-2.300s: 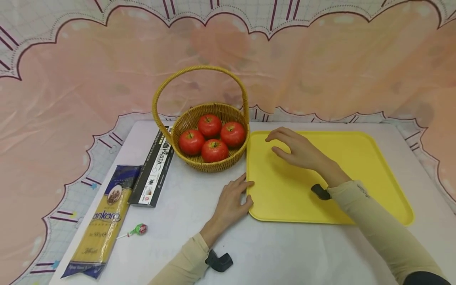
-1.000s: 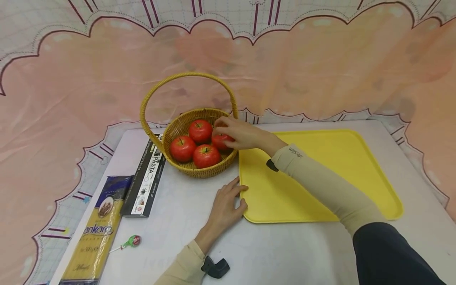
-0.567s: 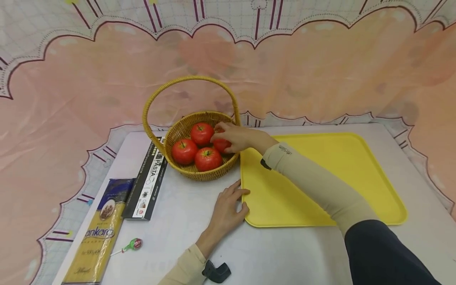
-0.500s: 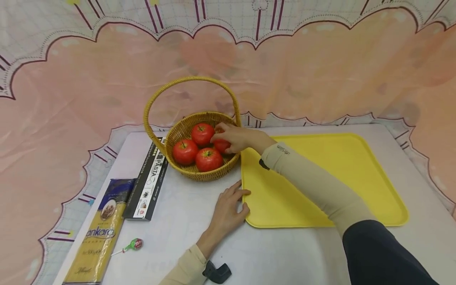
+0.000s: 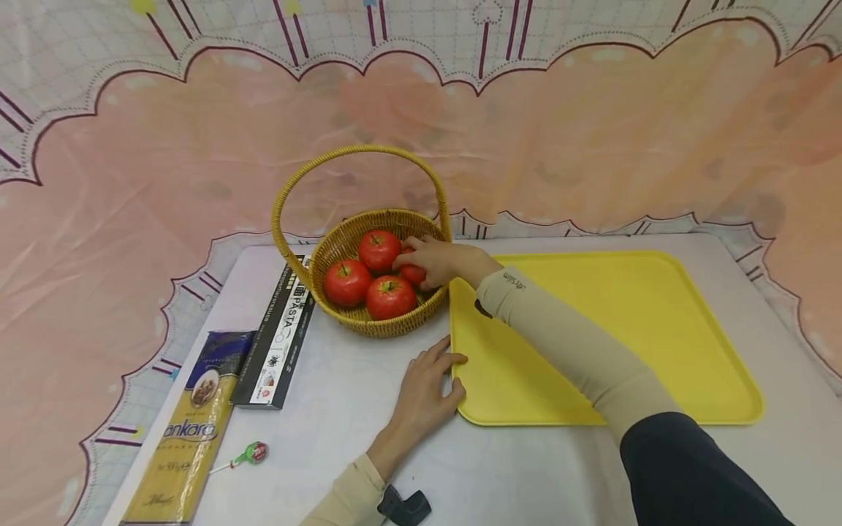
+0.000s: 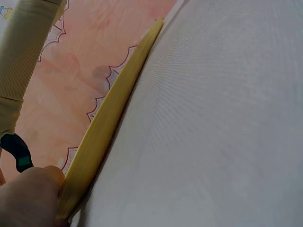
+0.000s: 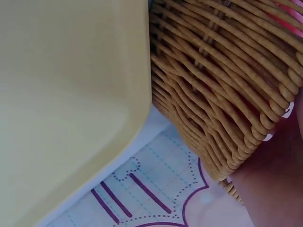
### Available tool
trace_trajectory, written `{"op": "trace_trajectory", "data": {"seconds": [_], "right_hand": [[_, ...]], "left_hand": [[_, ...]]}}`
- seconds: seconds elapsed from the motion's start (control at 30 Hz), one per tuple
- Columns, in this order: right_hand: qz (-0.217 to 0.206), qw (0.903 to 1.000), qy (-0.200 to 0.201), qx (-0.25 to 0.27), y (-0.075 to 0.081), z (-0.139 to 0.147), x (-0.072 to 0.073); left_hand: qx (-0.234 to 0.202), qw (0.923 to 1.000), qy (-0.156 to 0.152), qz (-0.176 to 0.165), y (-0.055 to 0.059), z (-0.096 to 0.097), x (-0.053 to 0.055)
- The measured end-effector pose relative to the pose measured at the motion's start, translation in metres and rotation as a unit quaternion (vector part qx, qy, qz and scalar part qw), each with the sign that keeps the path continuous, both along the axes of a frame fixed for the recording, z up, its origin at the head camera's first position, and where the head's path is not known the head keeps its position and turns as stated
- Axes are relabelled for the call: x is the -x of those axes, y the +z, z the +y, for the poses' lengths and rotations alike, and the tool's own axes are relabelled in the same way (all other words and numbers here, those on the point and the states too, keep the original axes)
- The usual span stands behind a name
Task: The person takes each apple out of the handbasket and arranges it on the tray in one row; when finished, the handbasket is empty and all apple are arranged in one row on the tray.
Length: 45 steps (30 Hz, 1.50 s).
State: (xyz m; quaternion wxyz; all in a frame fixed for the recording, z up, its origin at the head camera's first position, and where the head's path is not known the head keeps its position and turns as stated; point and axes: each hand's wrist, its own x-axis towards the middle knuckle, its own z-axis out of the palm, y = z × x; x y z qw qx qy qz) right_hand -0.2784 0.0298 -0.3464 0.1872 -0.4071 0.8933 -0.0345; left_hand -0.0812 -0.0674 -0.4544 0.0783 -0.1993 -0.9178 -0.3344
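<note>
Inside the wicker basket (image 5: 378, 328), my right hand (image 5: 437, 261) grips a red apple (image 5: 413, 275), with its fingers curled over the fruit and partly hiding it. Three more apples sit beside it, among them a front apple (image 5: 391, 297). In the right wrist view the basket's woven wall (image 7: 222, 85) fills the upper right, with part of the hand at the right edge. My left hand (image 5: 424, 391) rests at the left edge of the yellow tray (image 5: 592, 343), fingers loosely extended against the rim. The left wrist view shows its thumb (image 6: 35, 194) against the tray's side (image 6: 104, 123).
Left of the basket lies a black pasta box (image 5: 276, 343), with a yellow and blue pasta packet (image 5: 191, 431) beside it. A lollipop (image 5: 255, 452) lies near the packet. The basket's tall handle (image 5: 362, 150) arches over the apples. A patterned cloth (image 5: 559, 146) hangs behind the table.
My right hand has moved left from above the tray into the basket and taken hold of the rightmost apple. The left hand stays at the tray's edge; the head view has shifted slightly.
</note>
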Motion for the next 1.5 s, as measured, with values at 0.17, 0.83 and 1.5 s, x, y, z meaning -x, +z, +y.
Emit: {"op": "trace_trajectory", "data": {"seconds": [0.17,0.83,1.5], "right_hand": [[0.004,0.9997,0.000,0.025,-0.001,0.001,0.000],[0.043,0.9965,0.017,0.069,0.005,0.009,-0.007],[0.063,0.9942,0.039,0.078,0.025,0.012,-0.012]], "left_hand": [[0.000,1.0000,0.002,0.001,0.001,-0.001,0.000],[-0.014,0.9999,-0.001,0.000,0.002,0.000,0.000],[-0.010,0.9999,0.002,0.014,-0.002,-0.001,0.000]]}}
